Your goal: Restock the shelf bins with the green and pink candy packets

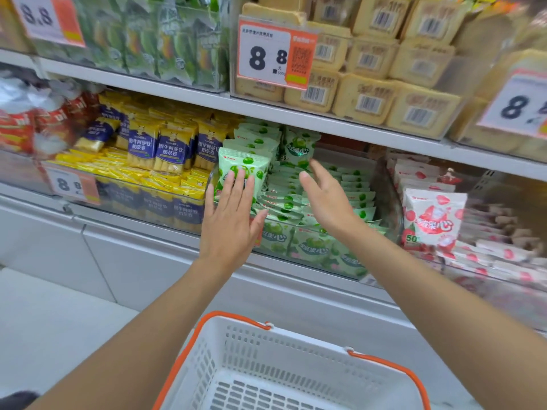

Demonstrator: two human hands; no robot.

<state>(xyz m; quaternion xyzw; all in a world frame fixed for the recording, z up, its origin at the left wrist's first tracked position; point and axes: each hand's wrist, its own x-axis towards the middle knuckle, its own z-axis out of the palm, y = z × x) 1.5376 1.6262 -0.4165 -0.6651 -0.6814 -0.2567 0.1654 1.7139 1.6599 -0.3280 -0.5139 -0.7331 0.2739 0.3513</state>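
Open gap under the top shelf (355,129), above the flat green packets (352,187); blocked on the left by standing green packets (248,159).

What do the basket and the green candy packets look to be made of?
Basket: white moulded plastic, matt, going by its slotted walls. Green candy packets: thin printed film, probably plastic, slightly glossy, with crimped sealed edges.

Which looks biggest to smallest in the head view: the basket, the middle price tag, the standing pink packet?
1. white basket, closest to the camera
2. middle price tag
3. standing pink packet, nearly the tag's size, so these two are unsure
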